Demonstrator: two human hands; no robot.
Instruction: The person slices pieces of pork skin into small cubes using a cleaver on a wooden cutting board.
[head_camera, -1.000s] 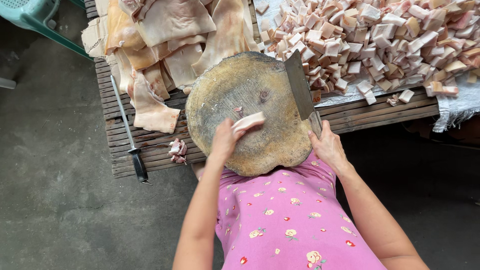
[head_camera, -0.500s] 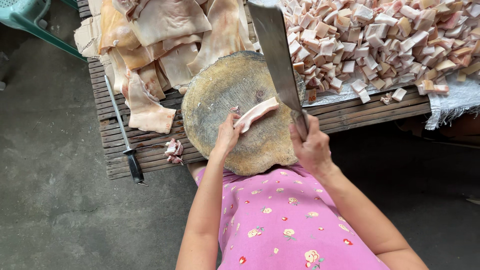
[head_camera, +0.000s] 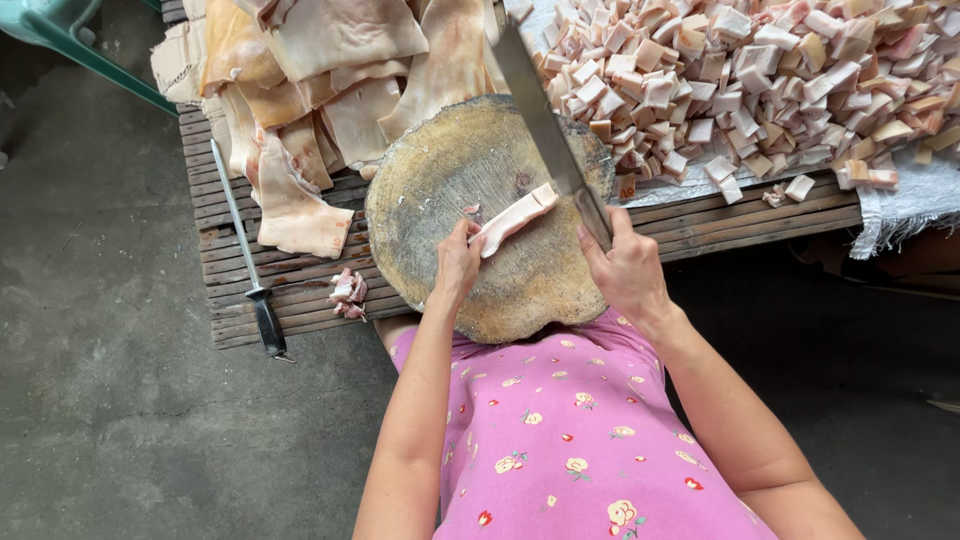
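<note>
My left hand (head_camera: 456, 262) pins the near end of a pale strip of pork skin and fat (head_camera: 516, 217) on a round wooden chopping block (head_camera: 455, 175). My right hand (head_camera: 624, 268) grips the handle of a large cleaver (head_camera: 542, 115). Its blade is raised and angled up and to the left, with the lower part just beside the strip's far end.
Wide sheets of pork skin (head_camera: 330, 100) are piled at the back left of a slatted bamboo platform (head_camera: 750, 215). A heap of cut cubes (head_camera: 760, 80) lies on white sacking at the right. A honing steel (head_camera: 245, 260) and small scraps (head_camera: 348, 293) lie left of the block.
The cleaver has swung up from lying flat at the block's right edge to raised over the strip. My left hand has turned the strip lengthwise and holds its near end.
</note>
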